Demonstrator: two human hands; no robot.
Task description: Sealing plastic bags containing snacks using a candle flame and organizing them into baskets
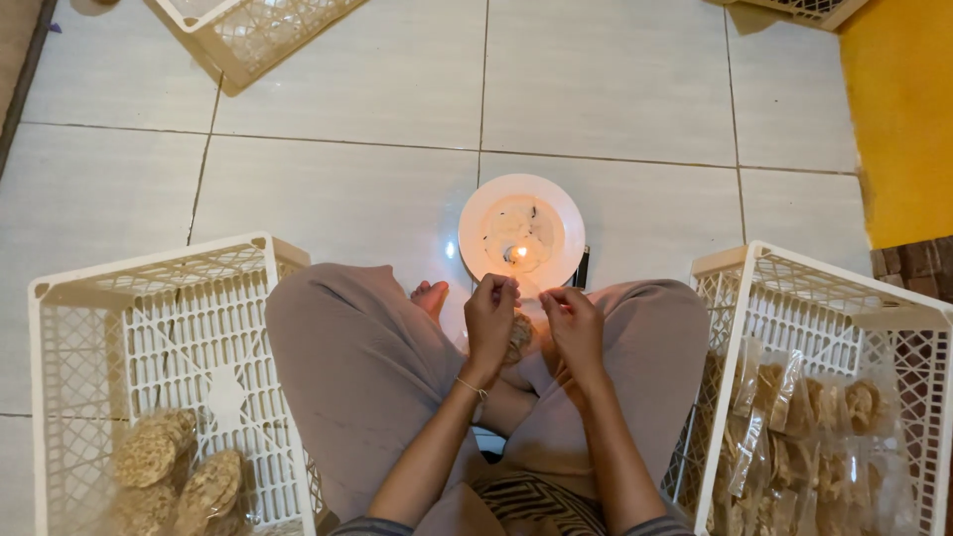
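Observation:
I sit cross-legged on a tiled floor. My left hand (pixel 491 318) and my right hand (pixel 573 323) pinch the top edge of a clear plastic packet holding a round brown cracker (pixel 519 335), just above my lap. The packet's edge is held close to a small candle flame (pixel 519 254) burning on a white plate (pixel 566 213) directly in front of my knees. My bare toes (pixel 430 295) show to the left of my hands.
A white plastic crate (pixel 69 337) at my left holds a few round brown crackers (pixel 149 452). Another white crate (pixel 844 298) at my right holds several bagged crackers (pixel 794 427). More crates lie at the top left (pixel 238 50) and top right. A yellow wall (pixel 898 119) stands at the right.

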